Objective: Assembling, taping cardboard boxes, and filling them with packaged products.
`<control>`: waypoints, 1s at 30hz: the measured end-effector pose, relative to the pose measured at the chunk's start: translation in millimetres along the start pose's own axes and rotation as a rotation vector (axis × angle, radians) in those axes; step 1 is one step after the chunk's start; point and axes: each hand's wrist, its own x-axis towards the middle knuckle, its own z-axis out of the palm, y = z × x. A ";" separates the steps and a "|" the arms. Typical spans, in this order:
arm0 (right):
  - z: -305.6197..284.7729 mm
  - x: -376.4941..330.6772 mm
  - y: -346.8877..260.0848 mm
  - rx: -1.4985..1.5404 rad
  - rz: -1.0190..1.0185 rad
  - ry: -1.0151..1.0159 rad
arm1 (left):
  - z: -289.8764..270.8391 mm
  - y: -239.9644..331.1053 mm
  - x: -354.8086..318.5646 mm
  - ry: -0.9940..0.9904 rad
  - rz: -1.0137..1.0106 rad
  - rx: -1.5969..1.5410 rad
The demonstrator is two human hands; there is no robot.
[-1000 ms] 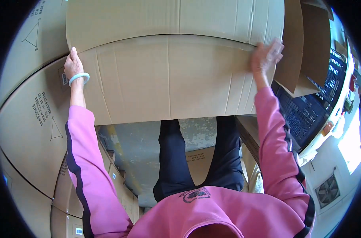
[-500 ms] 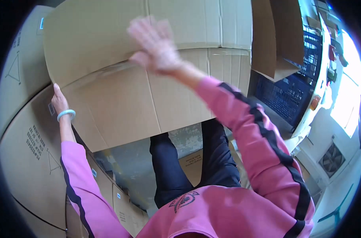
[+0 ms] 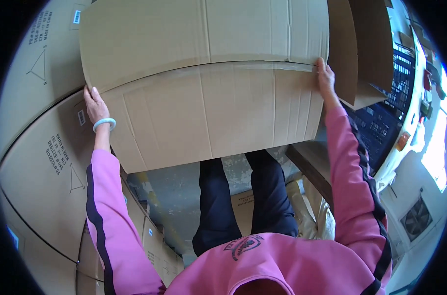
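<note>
A large brown cardboard box [image 3: 204, 108] spans the view in front of me, with a long crosswise seam and a strip of shiny tape along it. My left hand [image 3: 95, 103] grips its left edge at the end of the seam, a pale bracelet on the wrist. At the opposite end of the seam, my right hand [image 3: 325, 78] holds the right edge, its thumb side showing and the other fingers mostly hidden. Both arms reach forward in pink sleeves with black stripes.
Large printed cartons [image 3: 41, 142] are stacked close on my left. To the right stand an open cardboard box [image 3: 371, 54] and dark blue plastic crates [image 3: 376, 123]. Below lie a wooden edge [image 3: 309, 174], pale bags [image 3: 307, 206] and another carton [image 3: 243, 211] between my legs.
My right hand has swung from above the middle of the seam to the box's right edge and taken hold there. My left hand stays on the left edge. The view has shifted slightly.
</note>
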 end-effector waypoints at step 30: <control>14.0 69.3 -6.5 1.694 0.238 -0.490 | -40.0 1.8 27.3 -0.263 -0.720 -1.091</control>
